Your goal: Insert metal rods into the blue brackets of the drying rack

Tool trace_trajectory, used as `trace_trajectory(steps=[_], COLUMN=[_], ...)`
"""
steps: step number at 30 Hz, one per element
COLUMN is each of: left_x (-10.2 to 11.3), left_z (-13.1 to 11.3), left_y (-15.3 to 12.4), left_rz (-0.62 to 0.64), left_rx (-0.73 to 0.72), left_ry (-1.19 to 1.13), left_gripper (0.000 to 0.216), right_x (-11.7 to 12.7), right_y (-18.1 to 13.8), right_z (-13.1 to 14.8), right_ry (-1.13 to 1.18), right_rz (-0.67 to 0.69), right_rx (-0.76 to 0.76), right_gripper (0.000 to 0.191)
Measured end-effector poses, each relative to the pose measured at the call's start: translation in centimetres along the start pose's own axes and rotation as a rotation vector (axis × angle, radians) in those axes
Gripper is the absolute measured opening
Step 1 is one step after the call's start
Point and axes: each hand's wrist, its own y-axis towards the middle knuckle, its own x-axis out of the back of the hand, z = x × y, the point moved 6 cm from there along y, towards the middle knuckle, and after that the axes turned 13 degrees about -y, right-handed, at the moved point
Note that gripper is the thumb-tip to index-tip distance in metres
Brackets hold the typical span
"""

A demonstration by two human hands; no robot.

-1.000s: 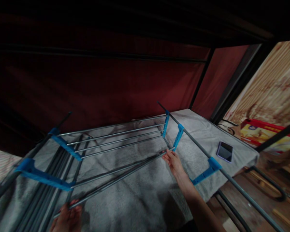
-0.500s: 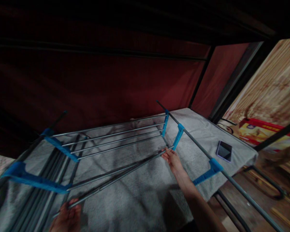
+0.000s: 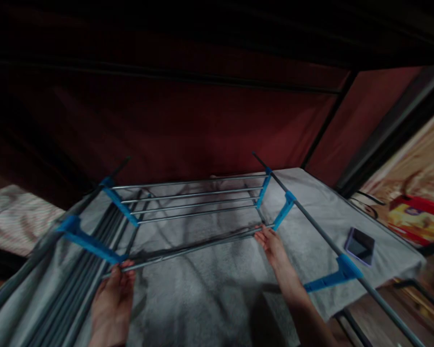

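A metal tube spans between my two hands, slanting a little up to the right. Around its left part, beside a blue plastic bracket, my left hand is closed. My right hand pinches the tube's other end, close to the lower tip of the right-hand blue bracket. Another tube runs just behind the held one, and the two nearly overlap. Whether the held tube sits in either bracket, I cannot tell. Farther back, several crossbars join another pair of blue brackets on the rack.
Several loose tubes lie on the grey cloth at left. A nearer blue bracket sits on the right side pole. A phone rests at right, with a red and yellow box beyond. Dark frame bars surround the bed-like surface.
My left hand has moved up and away from me, bringing the tube's left end toward the left bracket. My right hand keeps its hold. The view has shifted left.
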Motion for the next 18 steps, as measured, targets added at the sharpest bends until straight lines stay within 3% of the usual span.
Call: trace_trajectory(steps=[4, 8, 13, 18], left_x=[-1.6, -2.1, -1.3, -1.2], left_z=[-0.5, -0.8, -0.5, -0.3], left_y=[-2.3, -2.5, -2.3, -2.2], left_rz=[-0.044, -0.012, 0.016, 0.0], left_rx=[-0.017, -0.104, -0.146, -0.146], left_ry=[-0.096, -0.113, -0.082, -0.098], left_gripper=[0.018, 0.018, 0.024, 0.019], right_x=[1.9, 2.6, -1.1, -4.7], right_y=[1.1, 2.0, -1.5, -3.9], right_z=[-0.9, -3.0, -4.6, -3.9], right_ry=[-0.119, -0.237, -0.448, -0.551], right_rz=[0.002, 0.056, 0.281, 0.309], right_rx=[-0.055, -0.144, -0.211, -0.169], right_gripper=[0.03, 0.029, 0.054, 0.064])
